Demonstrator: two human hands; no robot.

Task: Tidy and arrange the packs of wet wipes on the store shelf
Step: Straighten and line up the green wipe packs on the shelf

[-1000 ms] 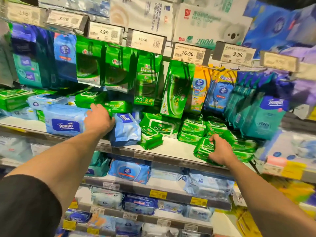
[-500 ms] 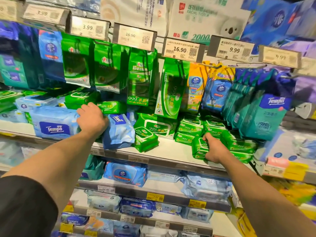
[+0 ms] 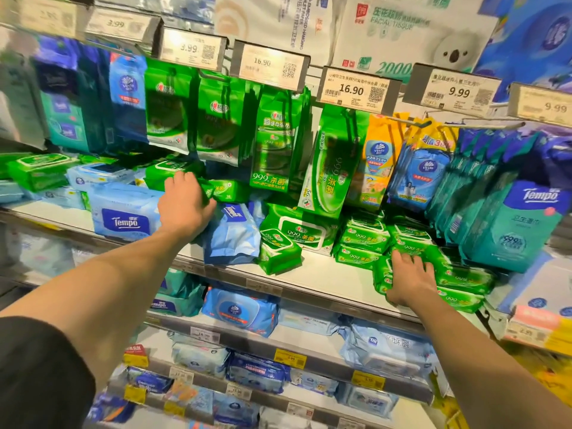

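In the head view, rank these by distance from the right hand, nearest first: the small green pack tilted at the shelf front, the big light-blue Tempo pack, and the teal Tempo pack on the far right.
From the right hand:
1. Teal Tempo pack, up to its right.
2. Small green pack, to its left; close to the first, so this order is tentative.
3. Light-blue Tempo pack, far left, beyond the left hand.

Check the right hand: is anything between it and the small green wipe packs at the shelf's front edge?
Nothing visible. The right hand already lies with spread fingers directly on the small green packs, stacked at the shelf front.
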